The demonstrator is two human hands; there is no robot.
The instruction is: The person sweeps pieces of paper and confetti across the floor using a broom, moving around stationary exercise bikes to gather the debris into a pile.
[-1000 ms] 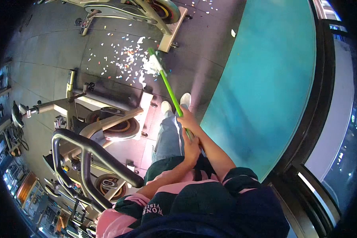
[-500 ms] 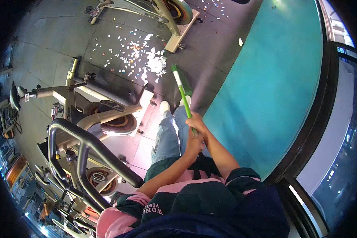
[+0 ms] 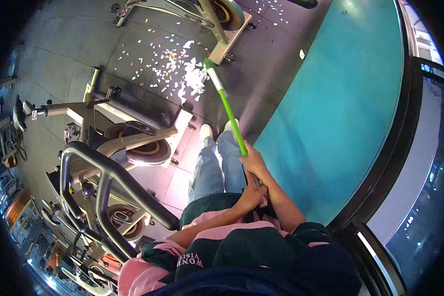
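A green broom with a white section near its green head slants from my waist out over the floor. Nearer its head, my right hand is wrapped round the handle. My left hand grips the handle closer to my body, by the handle's end. The broom head overlaps the upper right edge of a pile of white paper scraps. Small coloured and white bits lie scattered to the left of that pile.
An exercise bike stands at my left, with a black handlebar close beside me. Another bike's base is just beyond the pile. Teal flooring runs along my right, bordered by a dark window frame. More scraps lie farther off.
The broom head has swung away from my feet and left to the pile's edge. Both hands have shifted slightly right and closer to my body, still holding the handle.
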